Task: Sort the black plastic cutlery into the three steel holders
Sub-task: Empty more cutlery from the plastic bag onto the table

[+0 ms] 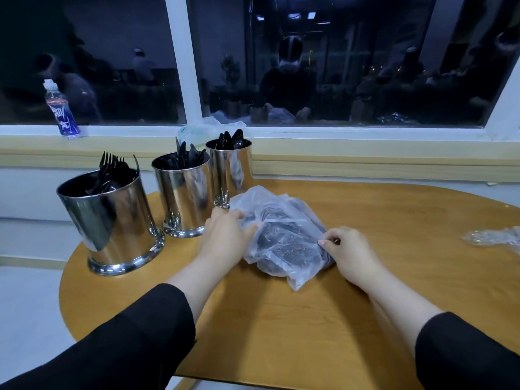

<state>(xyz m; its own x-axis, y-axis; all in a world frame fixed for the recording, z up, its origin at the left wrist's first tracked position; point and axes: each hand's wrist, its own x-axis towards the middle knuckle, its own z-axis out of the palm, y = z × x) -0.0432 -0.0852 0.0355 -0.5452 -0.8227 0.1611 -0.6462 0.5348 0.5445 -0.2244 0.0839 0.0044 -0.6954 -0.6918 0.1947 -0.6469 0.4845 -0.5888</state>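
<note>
Both hands work a translucent plastic bag (281,237) of black cutlery lying mid-bench (309,319). The left hand (225,237) grips the bag's left edge; the right hand (349,249) pinches its right side. Three steel holders stand to the left: forks (111,167) nearest, knives (187,156) in the middle, spoons (232,137) farthest.

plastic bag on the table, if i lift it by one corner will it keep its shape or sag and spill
The plastic bag looks thin and crumpled, so it would probably go floppy and sag. The dark cutlery inside would likely slide to the lowest point. Both the left hand and right hand pinch its film, which looks smooth, so it may slip.
</note>
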